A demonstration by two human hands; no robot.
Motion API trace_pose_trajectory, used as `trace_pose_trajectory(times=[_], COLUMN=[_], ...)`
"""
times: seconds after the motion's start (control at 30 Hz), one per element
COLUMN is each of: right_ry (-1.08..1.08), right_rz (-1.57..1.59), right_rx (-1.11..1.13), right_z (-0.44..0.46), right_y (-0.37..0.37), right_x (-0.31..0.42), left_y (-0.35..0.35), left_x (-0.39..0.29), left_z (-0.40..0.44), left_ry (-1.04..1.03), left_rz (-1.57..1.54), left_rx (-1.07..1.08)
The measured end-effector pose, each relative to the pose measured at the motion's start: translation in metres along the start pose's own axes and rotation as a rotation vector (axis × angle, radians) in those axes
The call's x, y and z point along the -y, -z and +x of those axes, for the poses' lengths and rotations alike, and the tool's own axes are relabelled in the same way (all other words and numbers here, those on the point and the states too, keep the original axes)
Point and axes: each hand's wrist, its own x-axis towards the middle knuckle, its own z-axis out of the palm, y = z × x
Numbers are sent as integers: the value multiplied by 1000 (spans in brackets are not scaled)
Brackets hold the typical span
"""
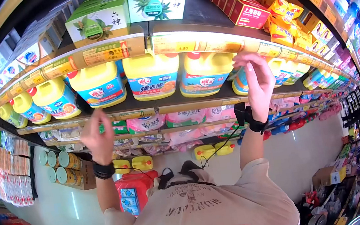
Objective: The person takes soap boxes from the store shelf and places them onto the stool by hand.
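Observation:
Yellow detergent jugs with blue labels stand in a row on the middle shelf. My right hand (257,77) is raised at the right part of this row, in front of a partly hidden jug (240,82) and beside a large one (206,73); its fingers are bent toward the shelf edge, thumb apart, with nothing seen in them. Lower left, my left hand (98,134) is in front of the shelf edge, below a jug (99,86); its fingers are bunched and blurred, and what they hold, if anything, cannot be made out. Another jug (152,77) stands between the hands.
Above are green soap boxes (98,23), red boxes (246,11) and yellow packets (283,17). Pink packages (185,117) fill the shelf below. A red basket (141,181) with blue packs is on the floor near my body; cans (66,161) and a carton stand left.

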Motion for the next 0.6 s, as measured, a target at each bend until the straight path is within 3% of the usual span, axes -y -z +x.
trace_pose_trajectory(times=[0.13, 0.27, 0.43, 0.57, 0.6], right_ry=[126, 186, 360, 387, 384], right_rz=[-83, -331, -495, -636, -642], right_rx=[5, -75, -126, -51, -55], right_z=[32, 51, 72, 91, 94], right_y=[-34, -63, -83, -95, -98], right_x=[7, 21, 32, 19, 13], left_y=[3, -11, -37, -41, -32], left_x=[-62, -89, -109, -121, -123], left_z=[52, 110, 164, 196, 198], left_ry=[-124, -194, -423, -431, -382], left_rz=[-229, -360, -242, 20, 33], left_rx=[-36, -253, -389, -379, -263])
